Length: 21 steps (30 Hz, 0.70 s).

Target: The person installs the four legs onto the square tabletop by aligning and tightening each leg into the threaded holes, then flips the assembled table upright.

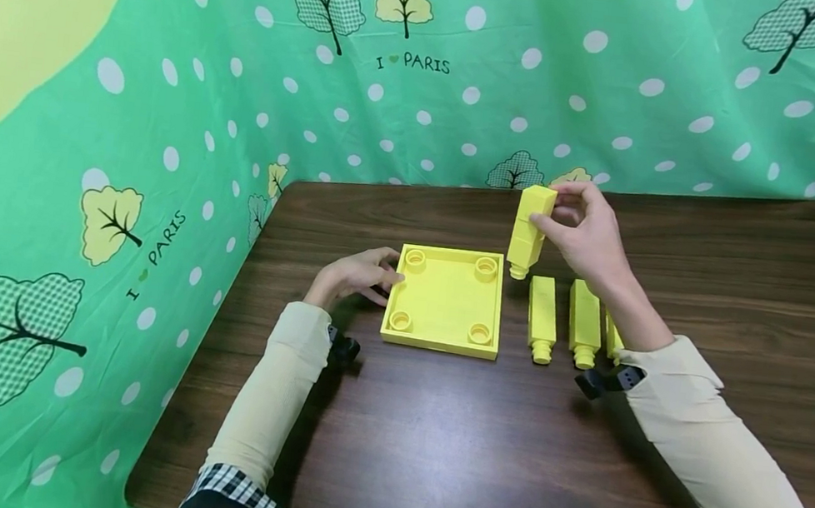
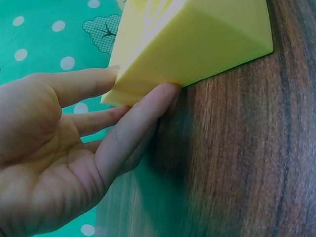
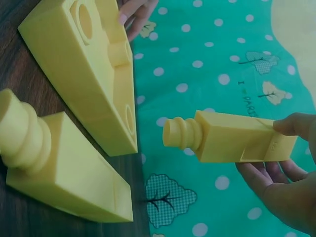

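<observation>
A yellow square plastic panel [image 1: 451, 301] lies with its raised rim up and a round socket in each corner. My left hand [image 1: 360, 274] holds its left edge; in the left wrist view, thumb and fingers [image 2: 140, 118] touch the rim and side wall. Above the table, right of the panel, my right hand [image 1: 587, 228] pinches a yellow plastic leg [image 1: 528, 234] near its upper end. That leg is square in section and tilted, its ringed round end [image 3: 182, 133] pointing down towards the table, clear of the panel.
Right of the panel lie three similar yellow legs, one nearest it [image 1: 541, 315], one in the middle [image 1: 584, 320] and one partly hidden by my right wrist [image 1: 613, 338]. The dark wooden table [image 1: 430, 449] meets a green patterned cloth [image 1: 420, 146] behind and at the left.
</observation>
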Motion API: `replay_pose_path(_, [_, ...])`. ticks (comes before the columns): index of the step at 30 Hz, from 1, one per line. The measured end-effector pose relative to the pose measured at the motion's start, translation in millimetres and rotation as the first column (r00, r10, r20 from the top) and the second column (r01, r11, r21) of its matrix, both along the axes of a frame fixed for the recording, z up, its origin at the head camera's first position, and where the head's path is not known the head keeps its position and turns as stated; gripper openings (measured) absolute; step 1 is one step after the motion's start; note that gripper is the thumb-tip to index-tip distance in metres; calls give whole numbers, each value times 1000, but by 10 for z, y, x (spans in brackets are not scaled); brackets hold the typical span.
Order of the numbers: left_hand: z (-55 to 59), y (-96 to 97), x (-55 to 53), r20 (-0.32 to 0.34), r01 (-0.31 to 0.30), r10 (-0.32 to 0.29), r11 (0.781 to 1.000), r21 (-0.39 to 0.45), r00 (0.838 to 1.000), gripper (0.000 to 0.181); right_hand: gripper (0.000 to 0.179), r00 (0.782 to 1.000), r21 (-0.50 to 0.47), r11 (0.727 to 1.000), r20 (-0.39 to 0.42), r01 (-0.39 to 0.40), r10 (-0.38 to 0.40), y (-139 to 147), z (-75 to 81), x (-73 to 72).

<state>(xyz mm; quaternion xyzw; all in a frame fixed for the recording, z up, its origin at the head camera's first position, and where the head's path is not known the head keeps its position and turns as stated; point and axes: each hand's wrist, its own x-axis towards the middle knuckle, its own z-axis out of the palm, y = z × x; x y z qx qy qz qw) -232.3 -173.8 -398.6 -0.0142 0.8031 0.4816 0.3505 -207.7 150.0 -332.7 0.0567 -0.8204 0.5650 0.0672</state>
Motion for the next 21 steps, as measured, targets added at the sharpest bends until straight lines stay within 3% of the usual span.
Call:
replay_pose_path(13, [-15, -17, -12, 8, -6, 6, 1000, 13, 1000, 58, 46, 997, 11, 999, -54, -49, 50, -174, -96, -112])
replay_pose_path(21, [-18, -12, -16, 7, -6, 6, 1000, 17, 1000, 58, 46, 995, -36, 997, -62, -74, 72, -296, -157, -167])
